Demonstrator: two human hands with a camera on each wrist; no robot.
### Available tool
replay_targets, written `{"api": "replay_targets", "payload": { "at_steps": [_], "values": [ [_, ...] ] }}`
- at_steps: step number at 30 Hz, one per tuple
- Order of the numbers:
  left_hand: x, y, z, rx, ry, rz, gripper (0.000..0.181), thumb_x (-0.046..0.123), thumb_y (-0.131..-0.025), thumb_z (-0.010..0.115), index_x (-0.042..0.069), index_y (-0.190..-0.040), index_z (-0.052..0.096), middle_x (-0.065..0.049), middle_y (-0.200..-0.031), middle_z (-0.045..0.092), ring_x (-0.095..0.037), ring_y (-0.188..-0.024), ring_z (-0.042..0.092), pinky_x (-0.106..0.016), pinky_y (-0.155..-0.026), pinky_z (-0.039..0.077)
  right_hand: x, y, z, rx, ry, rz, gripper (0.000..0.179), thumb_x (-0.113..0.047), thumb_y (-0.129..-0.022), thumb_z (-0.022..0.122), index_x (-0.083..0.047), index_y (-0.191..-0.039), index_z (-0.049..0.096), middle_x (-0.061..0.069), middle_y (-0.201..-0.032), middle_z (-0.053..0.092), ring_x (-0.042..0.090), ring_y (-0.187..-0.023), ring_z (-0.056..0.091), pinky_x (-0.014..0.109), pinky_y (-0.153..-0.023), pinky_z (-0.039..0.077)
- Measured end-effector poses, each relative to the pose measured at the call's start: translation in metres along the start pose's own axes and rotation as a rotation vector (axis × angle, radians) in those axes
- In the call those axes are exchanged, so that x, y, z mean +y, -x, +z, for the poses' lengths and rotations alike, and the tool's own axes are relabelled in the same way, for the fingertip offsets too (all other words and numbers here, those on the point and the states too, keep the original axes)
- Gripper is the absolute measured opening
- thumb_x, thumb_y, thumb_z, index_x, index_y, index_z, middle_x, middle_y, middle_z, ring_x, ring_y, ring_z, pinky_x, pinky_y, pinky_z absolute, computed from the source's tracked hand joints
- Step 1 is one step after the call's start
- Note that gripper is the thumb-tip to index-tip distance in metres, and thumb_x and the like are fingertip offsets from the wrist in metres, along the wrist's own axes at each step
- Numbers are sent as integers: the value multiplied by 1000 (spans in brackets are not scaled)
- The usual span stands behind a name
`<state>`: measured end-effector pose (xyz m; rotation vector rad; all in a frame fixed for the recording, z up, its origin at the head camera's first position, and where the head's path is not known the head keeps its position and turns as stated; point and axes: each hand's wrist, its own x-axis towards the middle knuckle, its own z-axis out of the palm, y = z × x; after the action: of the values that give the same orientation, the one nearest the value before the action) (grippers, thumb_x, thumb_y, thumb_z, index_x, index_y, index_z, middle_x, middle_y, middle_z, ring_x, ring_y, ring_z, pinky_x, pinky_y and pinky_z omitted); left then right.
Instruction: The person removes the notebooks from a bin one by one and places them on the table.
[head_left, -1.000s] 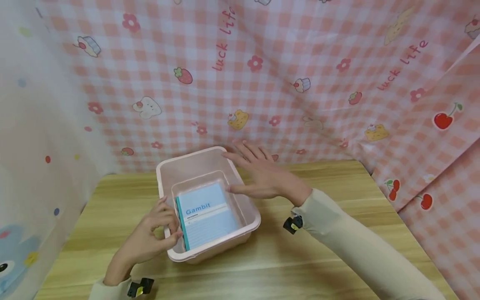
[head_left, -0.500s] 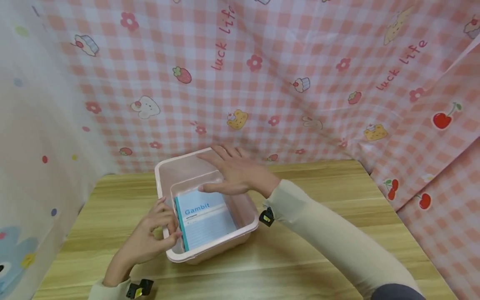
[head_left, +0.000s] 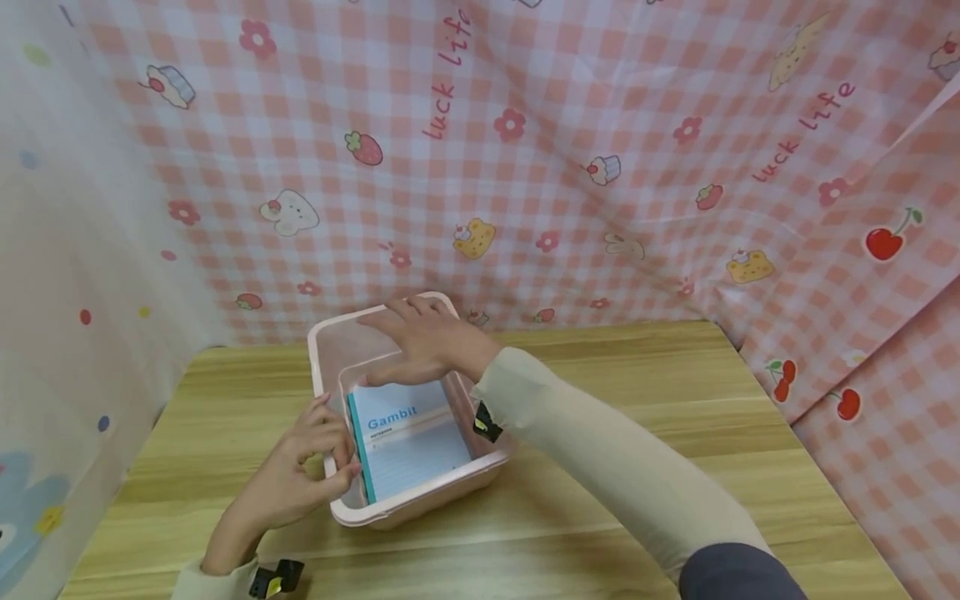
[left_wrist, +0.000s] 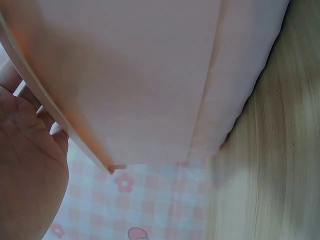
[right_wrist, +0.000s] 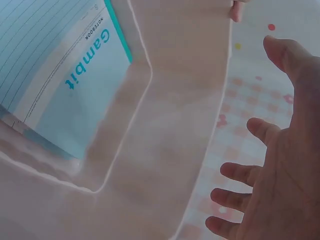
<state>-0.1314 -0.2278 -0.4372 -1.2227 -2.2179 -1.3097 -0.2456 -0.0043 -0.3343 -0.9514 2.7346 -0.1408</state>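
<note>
A pale pink plastic bin (head_left: 312, 358) stands on the table. Flat on its bottom lies a blue Gambit notebook (head_left: 420, 454) with a teal spine. My left hand (head_left: 296, 471) grips the bin's left rim, fingers curled over it; in the left wrist view the palm (left_wrist: 30, 165) sits just outside the rim. Over the far part of the bin, my right hand (head_left: 427, 342) is spread, palm down, above the notebook's top edge. The right wrist view shows the right hand's separated fingers (right_wrist: 237, 175) with nothing between them.
The wood-grain table (head_left: 637, 467) extends to both sides of the bin. A pink checked curtain (head_left: 570, 150) hangs right behind it, and a pale patterned curtain (head_left: 90, 250) is at the left. Small black devices (head_left: 276, 579) sit on both wrists.
My right hand has moved left across the bin, from its right rim to over the far middle. The left hand, bin and notebook have stayed in place.
</note>
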Motion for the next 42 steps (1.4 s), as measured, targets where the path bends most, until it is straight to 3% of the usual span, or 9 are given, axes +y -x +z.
{"api": "replay_targets", "payload": {
  "at_steps": [9,16,25,32,37,42],
  "values": [
    [-1,0,1,3,-9,14,44,-11,-71,74,28,-73,54,15,-79,59,-10,-92,52,-32,-132,11,-5,-23,21,-56,-14,22,95,-82,-87,48,-39,-163,11,-1,-174,10,28,-161,7,54,-130,19],
    [-1,5,-2,11,-41,7,45,-11,-70,74,29,-72,54,16,-79,58,-8,-90,51,-33,-132,11,-12,-39,39,-87,-3,26,93,-81,-87,50,-37,-163,16,0,-171,17,27,-159,14,53,-130,21],
    [-3,1,1,15,-48,30,44,-10,-69,74,30,-73,54,17,-79,58,-9,-91,53,-32,-132,12,-9,-50,57,-164,72,71,93,-83,-86,49,-40,-162,17,1,-169,21,25,-157,19,47,-128,29],
    [-3,1,3,3,-47,24,44,-9,-71,74,29,-73,53,17,-80,58,-8,-91,52,-32,-132,10,-13,-54,77,-180,88,100,93,-82,-84,53,-39,-161,24,-4,-170,22,24,-158,20,48,-123,37],
    [-2,5,1,8,-48,15,45,-11,-70,75,29,-74,53,16,-81,58,-8,-93,52,-32,-132,10,-21,-60,83,-202,48,70,92,-79,-86,55,-38,-161,23,-3,-171,20,21,-159,18,43,-125,35],
    [-3,1,3,14,-41,42,45,-12,-69,75,28,-74,54,16,-81,58,-10,-93,53,-33,-132,11,-21,-61,89,-164,140,19,88,-79,-87,52,-36,-159,28,-3,-167,27,18,-155,25,35,-124,36]
  ]
}}
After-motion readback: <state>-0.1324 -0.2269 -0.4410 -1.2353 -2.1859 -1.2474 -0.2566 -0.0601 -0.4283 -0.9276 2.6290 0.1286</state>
